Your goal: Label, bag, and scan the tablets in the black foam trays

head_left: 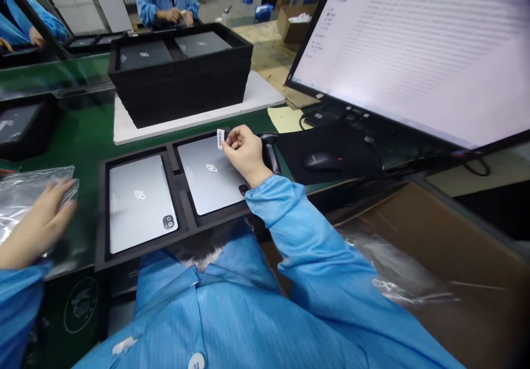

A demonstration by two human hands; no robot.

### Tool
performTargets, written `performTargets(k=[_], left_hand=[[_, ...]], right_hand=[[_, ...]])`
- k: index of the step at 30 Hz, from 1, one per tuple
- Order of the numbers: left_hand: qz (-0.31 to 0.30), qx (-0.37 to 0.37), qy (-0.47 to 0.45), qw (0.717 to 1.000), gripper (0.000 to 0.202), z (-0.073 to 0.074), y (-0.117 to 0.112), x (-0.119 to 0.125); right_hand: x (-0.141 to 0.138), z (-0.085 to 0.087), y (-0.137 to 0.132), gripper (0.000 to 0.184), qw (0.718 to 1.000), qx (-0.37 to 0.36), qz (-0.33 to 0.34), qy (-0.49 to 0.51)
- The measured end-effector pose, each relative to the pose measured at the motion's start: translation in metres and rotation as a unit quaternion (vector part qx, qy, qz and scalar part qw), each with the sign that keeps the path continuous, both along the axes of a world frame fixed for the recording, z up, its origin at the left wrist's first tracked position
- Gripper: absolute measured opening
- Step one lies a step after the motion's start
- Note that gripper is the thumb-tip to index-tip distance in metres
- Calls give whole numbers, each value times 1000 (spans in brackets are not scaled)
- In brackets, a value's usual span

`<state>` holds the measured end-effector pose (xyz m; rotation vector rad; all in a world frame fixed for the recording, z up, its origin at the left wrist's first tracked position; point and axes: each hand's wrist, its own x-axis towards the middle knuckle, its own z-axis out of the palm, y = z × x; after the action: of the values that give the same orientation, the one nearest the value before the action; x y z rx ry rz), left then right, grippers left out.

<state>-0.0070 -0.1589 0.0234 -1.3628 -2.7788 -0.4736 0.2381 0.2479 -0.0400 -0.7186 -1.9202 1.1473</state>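
Observation:
A black foam tray (182, 184) lies in front of me and holds two grey tablets, back side up. My right hand (244, 151) hovers over the far edge of the right tablet (207, 178) and pinches a small white label (221, 138). The left tablet (138, 203) shows its camera at the near right corner. My left hand (39, 223) lies flat, fingers stretched, on a pile of clear plastic bags (25, 192) at the left; it is smeared by motion.
A stack of black trays (182, 82) with more tablets stands on a white board (199, 118) behind. At the right are a large monitor (414, 49), a mouse (321, 162) on a black pad and a barcode scanner (269, 151). A person in blue works at the far side.

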Motion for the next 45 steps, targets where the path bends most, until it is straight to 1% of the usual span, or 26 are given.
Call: performTargets(k=[1,2,3,5,6,8,9,11,13,15,17,20,23,24,26,28,29,31,33,34,36,38,39,40,42,45], left_hand=[[-39,19,12,999,49,7,37,25],[-118,26,18,993,47,11,75,52],[-212,9,10,977,44,12,113,80],[-347,-70,-18,935,40,5,185,130],[-376,-93,-16,922,39,-3,217,149],[-370,-109,2,923,37,-22,266,173],[-368,-109,3,923,37,-31,283,179],[-364,-99,7,926,36,-47,304,181],[-370,-85,13,925,35,-56,312,176],[-379,-76,22,922,36,-60,313,173],[-387,-73,29,919,37,-59,313,171],[-395,-41,24,918,40,-49,311,169],[-375,72,8,924,45,-35,304,159],[-359,123,1,925,47,-31,300,153],[-307,237,-13,922,49,-23,288,142],[-241,355,-29,903,52,-17,276,133],[-216,408,-39,887,53,-14,270,130],[-198,482,-58,852,53,-11,261,127],[-217,500,-62,836,57,-10,256,127],[-230,489,-59,839,60,-11,257,128],[-260,421,-52,867,61,-14,262,131],[-304,278,-52,910,52,-18,272,136],[-324,197,-55,924,45,-22,277,140],[-341,123,-59,930,40,-26,283,144],[-353,32,-67,933,38,-35,291,154],[-345,-10,-75,936,46,-44,295,168]], right_hand=[[0,0,2,23,1000,-4,-20,13],[0,-1,5,23,999,-11,-38,27],[0,-2,8,24,997,-20,-56,43],[1,-2,13,26,992,-41,-94,75],[2,-2,14,26,988,-52,-114,89],[7,-3,16,26,981,-70,-148,107],[10,-4,16,26,977,-78,-162,112],[16,-6,16,26,972,-85,-188,116],[22,-11,15,26,969,-80,-203,112],[26,-15,15,26,970,-65,-211,100],[28,-17,17,26,969,-65,-220,94],[27,-15,18,26,962,-110,-222,113],[24,-10,13,29,969,-148,-168,108],[22,-9,11,29,976,-156,-129,86],[18,-8,5,29,988,-153,-20,6],[14,-9,0,29,987,-101,84,-91],[11,-10,-2,29,983,-57,115,-135],[8,-11,-5,30,971,31,124,-200],[7,-11,-7,30,967,71,104,-221],[8,-11,-6,28,972,70,86,-209],[11,-11,-4,22,988,43,35,-147],[16,-11,1,13,997,15,-33,-64],[19,-11,4,10,998,1,-64,-28],[21,-12,7,9,996,-10,-90,1],[24,-14,13,9,991,-32,-126,36],[23,-14,18,7,988,-41,-142,35]])
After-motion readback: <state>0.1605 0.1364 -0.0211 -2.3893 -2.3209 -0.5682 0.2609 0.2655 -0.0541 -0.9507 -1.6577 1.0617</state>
